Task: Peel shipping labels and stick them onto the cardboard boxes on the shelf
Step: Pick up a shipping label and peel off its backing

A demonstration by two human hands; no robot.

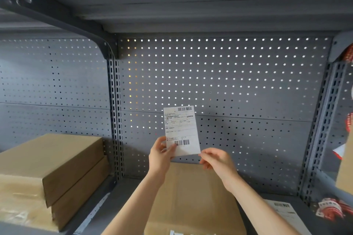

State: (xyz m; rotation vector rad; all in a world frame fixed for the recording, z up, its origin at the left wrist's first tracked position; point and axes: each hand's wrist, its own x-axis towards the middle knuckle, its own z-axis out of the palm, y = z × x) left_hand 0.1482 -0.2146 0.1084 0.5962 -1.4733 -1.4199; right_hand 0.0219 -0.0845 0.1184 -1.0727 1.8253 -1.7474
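Note:
A white shipping label [180, 129] with two barcodes is held upright in front of the grey pegboard. My left hand [160, 155] pinches its lower left corner, thumb on the printed face. My right hand [216, 159] pinches the lower right corner with its fingertips. Right below both hands lies a flat cardboard box [193, 202] on the shelf, its top facing up. Two more cardboard boxes [51, 168] are stacked on the shelf bay at the left.
A grey pegboard back wall [238, 82] and slotted uprights [114, 110] frame the bay, with a shelf overhead. A printed sheet [288, 213] lies at the lower right beside red-and-white packaging [330, 210]. Another box edge [345, 168] shows at far right.

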